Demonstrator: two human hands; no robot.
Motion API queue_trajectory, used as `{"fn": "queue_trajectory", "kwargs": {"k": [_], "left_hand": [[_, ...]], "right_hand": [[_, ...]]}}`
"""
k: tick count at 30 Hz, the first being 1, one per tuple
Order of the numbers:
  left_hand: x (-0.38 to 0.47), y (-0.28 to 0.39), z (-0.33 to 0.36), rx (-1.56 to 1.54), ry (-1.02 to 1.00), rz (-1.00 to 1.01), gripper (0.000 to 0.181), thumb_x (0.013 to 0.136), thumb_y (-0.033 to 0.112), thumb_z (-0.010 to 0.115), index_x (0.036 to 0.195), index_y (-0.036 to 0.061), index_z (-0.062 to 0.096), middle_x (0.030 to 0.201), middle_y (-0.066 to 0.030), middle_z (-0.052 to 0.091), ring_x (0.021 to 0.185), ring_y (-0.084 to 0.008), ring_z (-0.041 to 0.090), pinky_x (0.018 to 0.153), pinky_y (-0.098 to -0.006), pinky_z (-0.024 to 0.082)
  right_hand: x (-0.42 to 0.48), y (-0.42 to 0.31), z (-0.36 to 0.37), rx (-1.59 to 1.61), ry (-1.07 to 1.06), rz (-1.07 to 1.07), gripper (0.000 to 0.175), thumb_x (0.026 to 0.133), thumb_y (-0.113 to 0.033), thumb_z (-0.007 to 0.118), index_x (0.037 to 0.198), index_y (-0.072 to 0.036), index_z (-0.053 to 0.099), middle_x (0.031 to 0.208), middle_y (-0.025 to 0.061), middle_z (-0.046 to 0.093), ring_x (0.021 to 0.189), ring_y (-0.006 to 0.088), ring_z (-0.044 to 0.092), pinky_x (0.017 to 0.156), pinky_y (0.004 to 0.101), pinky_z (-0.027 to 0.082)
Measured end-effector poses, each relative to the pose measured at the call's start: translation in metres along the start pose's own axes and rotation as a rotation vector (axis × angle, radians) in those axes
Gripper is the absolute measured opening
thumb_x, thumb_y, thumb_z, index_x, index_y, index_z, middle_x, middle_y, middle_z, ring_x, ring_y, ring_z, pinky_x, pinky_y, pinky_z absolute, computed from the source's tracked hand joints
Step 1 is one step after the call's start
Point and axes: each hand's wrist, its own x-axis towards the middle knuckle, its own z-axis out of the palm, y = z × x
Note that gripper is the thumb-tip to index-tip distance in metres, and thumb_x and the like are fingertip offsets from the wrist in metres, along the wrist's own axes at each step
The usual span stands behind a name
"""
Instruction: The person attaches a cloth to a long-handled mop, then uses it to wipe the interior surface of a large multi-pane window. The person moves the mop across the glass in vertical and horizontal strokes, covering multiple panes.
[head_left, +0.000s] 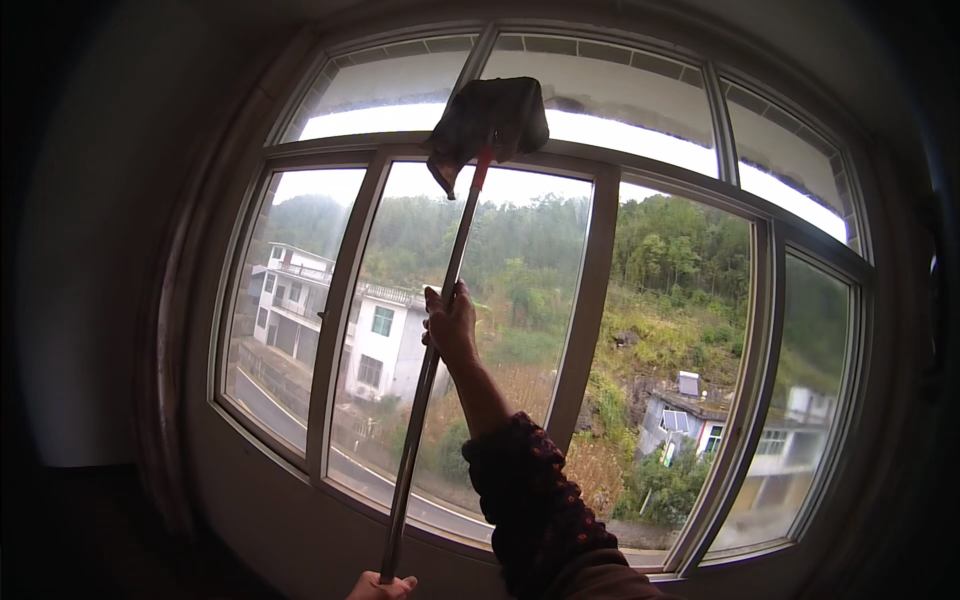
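My right hand (452, 322) is wrapped around the middle of a long metal pole (420, 405), with the arm stretched up in a dark patterned sleeve. Lower down, at the bottom edge of the view, my left hand (381, 586) grips the pole's lower end and is partly cut off. A red collar (482, 166) joins the pole to a head covered by a dark cloth (491, 112). The cloth lies in front of the upper window pane (622, 97) and the horizontal frame bar, with one corner hanging down at the left. Whether it presses on the glass is hard to tell.
Light-coloured window frames divide several panes; an upright bar (581, 315) stands right of the pole. The pane area (667, 300) beyond it looks clearer than its neighbours. A curtain or trim edge (169, 360) runs down the left. Outside are houses (386, 337), a road and a wooded hillside.
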Motion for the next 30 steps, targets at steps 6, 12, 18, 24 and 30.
{"fn": "queue_trajectory", "kwargs": {"k": [6, 12, 18, 24, 30], "left_hand": [[0.012, -0.08, -0.047, 0.251, 0.208, -0.054, 0.042, 0.093, 0.027, 0.067, 0.056, 0.0119, 0.053, 0.047, -0.0001, 0.051, 0.036, -0.0102, 0.045, 0.035, -0.0277, 0.034], [-0.003, -0.166, -0.088, 0.265, 0.263, -0.117, 0.043, 0.091, 0.023, 0.07, 0.055, 0.0132, 0.049, 0.047, 0.0027, 0.047, 0.037, -0.0082, 0.043, 0.037, -0.0254, 0.034], [-0.031, -0.204, -0.116, 0.336, 0.274, -0.23, 0.046, 0.089, 0.021, 0.07, 0.052, 0.0154, 0.043, 0.047, 0.0051, 0.042, 0.037, -0.0065, 0.038, 0.037, -0.0257, 0.029], [-0.072, -0.239, -0.179, 0.475, 0.389, -0.242, 0.044, 0.086, 0.02, 0.072, 0.052, 0.0122, 0.046, 0.047, 0.0046, 0.044, 0.039, -0.0083, 0.04, 0.038, -0.0295, 0.03], [-0.148, -0.283, -0.23, 0.679, 0.464, -0.304, 0.043, 0.085, 0.021, 0.073, 0.052, 0.0108, 0.047, 0.048, 0.0043, 0.044, 0.04, -0.0091, 0.041, 0.038, -0.031, 0.03]], "right_hand": [[-0.095, 0.038, 0.007, 0.246, -0.149, 0.136, 0.035, 0.095, -0.013, 0.061, 0.121, -0.006, 0.039, 0.077, 0.008, 0.055, 0.052, 0.0146, 0.055, 0.041, 0.034, 0.054], [-0.139, 0.056, 0.004, 0.434, -0.201, 0.19, 0.053, 0.097, -0.021, 0.061, 0.138, -0.011, 0.029, 0.083, 0.0102, 0.057, 0.056, 0.0157, 0.06, 0.049, 0.0367, 0.059], [-0.107, 0.069, -0.016, 0.512, -0.166, 0.211, 0.034, 0.098, -0.02, 0.058, 0.122, -0.008, 0.038, 0.076, 0.0058, 0.053, 0.049, 0.017, 0.059, 0.042, 0.0338, 0.054], [-0.189, 0.103, -0.017, 0.553, -0.203, 0.202, 0.026, 0.1, -0.01, 0.047, 0.122, -0.01, 0.034, 0.089, 0.008, 0.05, 0.062, 0.0151, 0.058, 0.051, 0.0319, 0.056], [-0.34, 0.111, 0.005, 0.692, -0.408, 0.384, 0.034, 0.102, -0.009, 0.045, 0.132, -0.011, 0.028, 0.096, 0.0089, 0.051, 0.078, 0.0177, 0.062, 0.071, 0.0359, 0.056]]}}
